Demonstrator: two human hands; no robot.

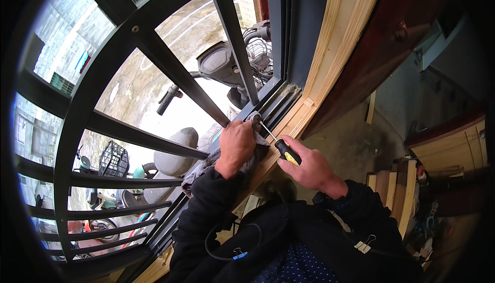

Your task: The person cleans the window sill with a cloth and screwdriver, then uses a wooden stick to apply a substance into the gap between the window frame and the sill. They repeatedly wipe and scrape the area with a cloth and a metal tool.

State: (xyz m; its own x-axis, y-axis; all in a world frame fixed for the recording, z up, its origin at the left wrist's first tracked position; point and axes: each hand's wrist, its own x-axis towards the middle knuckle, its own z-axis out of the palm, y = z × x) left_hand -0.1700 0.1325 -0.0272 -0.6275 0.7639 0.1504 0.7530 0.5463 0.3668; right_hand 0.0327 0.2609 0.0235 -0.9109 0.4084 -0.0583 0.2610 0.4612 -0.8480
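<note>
My right hand (309, 165) is wrapped round the black and yellow handle of a screwdriver (286, 150). Its metal shaft points up and left to a grey cloth (256, 119) at the window track (281, 100). With closed fingers, my left hand (238, 145) grips that cloth and presses it down by the track, close to the screwdriver's tip. More of the cloth hangs below my left wrist, along the sill. The tip itself is hidden in or behind the cloth.
Dark metal window bars (175, 71) stand close on the left. A wooden frame (330, 61) runs along the track's right side. Outside is a parked scooter (219, 64). Stacked wood boards (399, 190) lie at the lower right, beside a dark red door (381, 40).
</note>
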